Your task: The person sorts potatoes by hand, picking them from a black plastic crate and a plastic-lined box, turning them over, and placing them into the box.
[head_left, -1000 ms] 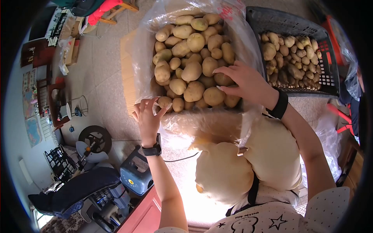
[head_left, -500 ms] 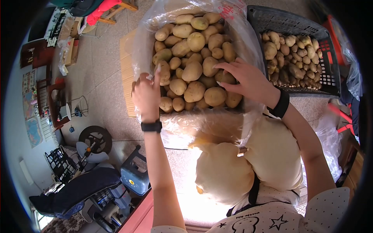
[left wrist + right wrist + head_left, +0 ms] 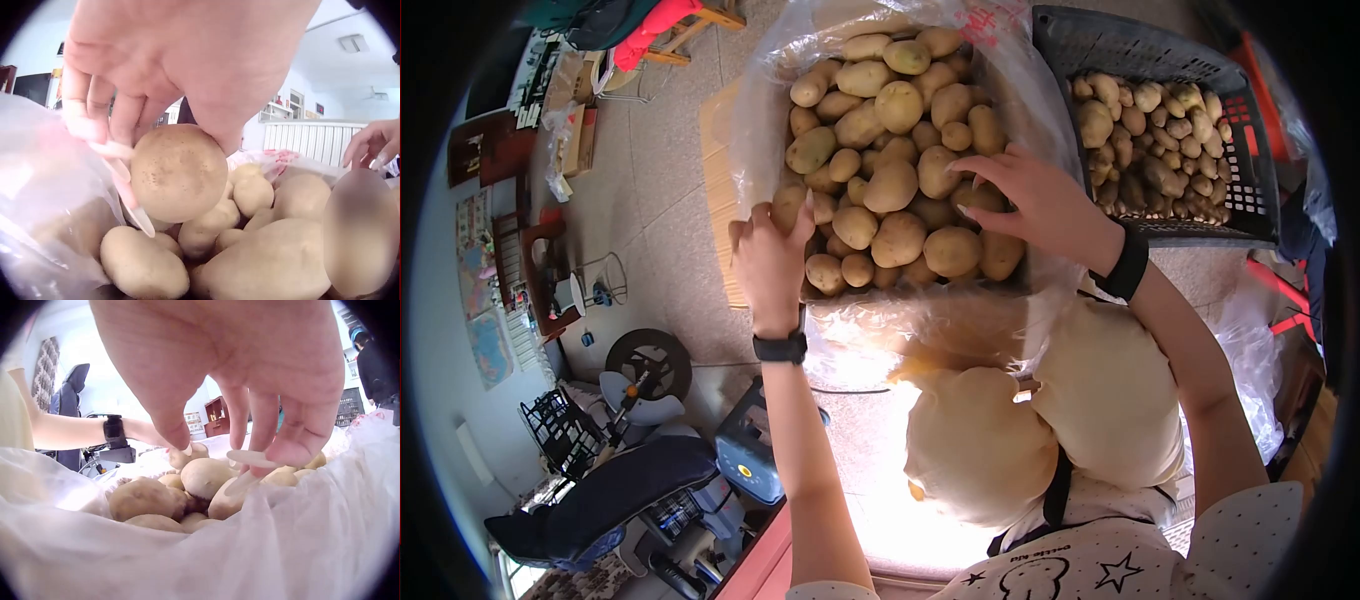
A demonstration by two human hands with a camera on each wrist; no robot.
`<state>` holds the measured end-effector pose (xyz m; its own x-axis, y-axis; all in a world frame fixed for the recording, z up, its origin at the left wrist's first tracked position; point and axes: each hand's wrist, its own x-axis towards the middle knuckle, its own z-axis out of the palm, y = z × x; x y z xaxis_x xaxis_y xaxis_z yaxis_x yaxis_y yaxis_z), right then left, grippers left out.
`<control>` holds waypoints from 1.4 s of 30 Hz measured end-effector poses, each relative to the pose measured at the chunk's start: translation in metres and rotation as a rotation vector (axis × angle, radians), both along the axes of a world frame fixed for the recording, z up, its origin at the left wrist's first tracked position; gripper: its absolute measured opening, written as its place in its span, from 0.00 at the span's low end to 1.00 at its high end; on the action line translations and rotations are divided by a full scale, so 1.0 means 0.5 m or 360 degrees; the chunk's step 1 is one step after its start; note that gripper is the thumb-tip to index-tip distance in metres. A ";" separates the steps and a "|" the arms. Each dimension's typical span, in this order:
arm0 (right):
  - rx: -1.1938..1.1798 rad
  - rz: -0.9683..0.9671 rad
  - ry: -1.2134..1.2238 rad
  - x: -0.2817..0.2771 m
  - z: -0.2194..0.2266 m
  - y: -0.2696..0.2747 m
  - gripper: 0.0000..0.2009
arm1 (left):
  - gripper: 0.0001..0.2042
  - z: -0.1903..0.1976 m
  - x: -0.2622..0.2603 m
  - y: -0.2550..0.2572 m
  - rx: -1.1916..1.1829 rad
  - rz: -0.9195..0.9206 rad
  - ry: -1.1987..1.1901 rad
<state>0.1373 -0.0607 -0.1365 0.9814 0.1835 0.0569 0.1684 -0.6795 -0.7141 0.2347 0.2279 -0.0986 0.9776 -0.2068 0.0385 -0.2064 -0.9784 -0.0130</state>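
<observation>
My left hand (image 3: 768,265) grips a single potato (image 3: 179,174) at the left edge of the plastic-lined box (image 3: 920,325), fingers on the side towards the plastic and thumb on the other, a hold that I judge suits something so round and smooth. Whether it hangs clear of the potatoes (image 3: 890,187) underneath or leans on them I can't tell. My right hand (image 3: 1045,205) grips nothing that I can see: its fingers are loosely bent and spread from the thumb, pointing down over the heap by the right wall, and whether the tips touch anything isn't clear. The clear liner (image 3: 760,100) stands up round the heap, probably to keep dirt and potatoes off the cardboard, and its loose folds crowd both wrists; on the right I have to reach over it. Just beyond that side a black crate (image 3: 1140,52) holds more, mostly smaller potatoes (image 3: 1162,180), close by, I suppose, so that both lots lie within reach. Two bulges of pale cloth (image 3: 980,445), probably my knees, fill the space between me and the box. A flat piece of cardboard (image 3: 718,150) shows along its left side, and a blue stool (image 3: 750,455) stands near my left forearm.
</observation>
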 end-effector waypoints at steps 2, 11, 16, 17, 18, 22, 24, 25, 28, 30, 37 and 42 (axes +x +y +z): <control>0.0039 0.0008 -0.0016 0.005 -0.001 -0.002 0.22 | 0.24 -0.029 -0.017 0.031 0.0036 -0.0125 -0.0028; 0.0030 0.0024 -0.0117 0.003 -0.004 -0.003 0.21 | 0.27 -0.072 -0.070 0.064 0.0105 -0.0248 -0.0042; 0.0036 -0.0034 -0.0117 0.004 -0.004 0.000 0.21 | 0.26 -0.071 -0.073 0.062 0.0047 -0.0224 -0.0116; -0.0022 -0.0034 -0.0127 0.004 -0.006 0.001 0.20 | 0.26 -0.067 -0.072 0.057 0.0041 -0.0228 -0.0124; -0.0082 -0.0038 -0.0136 0.004 -0.007 0.000 0.19 | 0.26 -0.065 -0.073 0.052 0.0028 -0.0226 -0.0187; -0.0060 -0.0071 -0.0232 0.000 -0.005 0.002 0.17 | 0.25 -0.033 -0.062 -0.014 -0.0243 -0.0283 -0.0284; -0.0007 -0.0268 -0.0225 0.000 0.001 -0.002 0.15 | 0.25 -0.029 -0.055 -0.055 -0.0304 -0.0372 -0.0190; -0.0010 -0.0266 -0.0223 0.001 0.003 -0.005 0.15 | 0.26 -0.031 -0.050 -0.075 -0.0361 -0.0462 -0.0105; 0.0006 -0.0336 -0.0123 0.005 0.008 -0.013 0.13 | 0.28 -0.058 -0.042 -0.121 -0.0348 -0.0550 -0.0122; 0.0006 -0.0140 0.0039 0.004 0.009 -0.013 0.14 | 0.29 -0.076 -0.041 -0.133 -0.0332 -0.0581 -0.0146; -0.0414 0.0310 -0.0231 -0.017 0.001 0.038 0.23 | 0.30 -0.111 -0.042 -0.131 -0.0147 -0.0614 -0.0158; -0.0585 0.0504 -0.0115 -0.012 -0.015 0.064 0.28 | 0.29 -0.106 -0.039 -0.120 -0.0289 -0.0632 -0.0198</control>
